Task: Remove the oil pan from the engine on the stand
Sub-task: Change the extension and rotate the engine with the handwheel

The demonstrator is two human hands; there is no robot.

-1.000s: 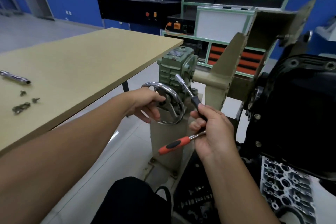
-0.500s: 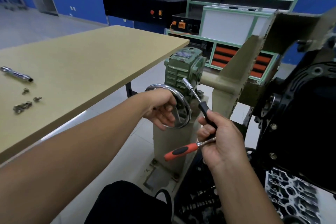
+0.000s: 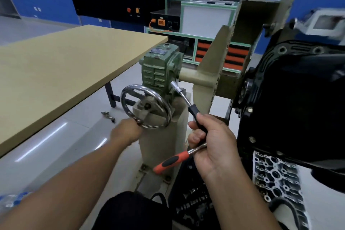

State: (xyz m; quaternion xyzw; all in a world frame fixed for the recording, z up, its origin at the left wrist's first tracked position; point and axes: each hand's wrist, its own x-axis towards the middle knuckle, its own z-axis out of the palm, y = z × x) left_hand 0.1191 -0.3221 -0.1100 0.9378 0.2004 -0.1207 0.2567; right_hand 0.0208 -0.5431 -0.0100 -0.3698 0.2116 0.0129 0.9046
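You have two hands in view: your left hand (image 3: 125, 132) and your right hand (image 3: 212, 145). In the right one you hold two tools: one nut driver (image 3: 186, 99) and one ratchet (image 3: 173, 160). You face one handwheel (image 3: 166, 105), one green gearbox (image 3: 160, 69), one oil pan (image 3: 302, 102), one cylinder head (image 3: 276, 177) and one table (image 3: 65, 65), with one metal hook (image 3: 108, 115) on the floor
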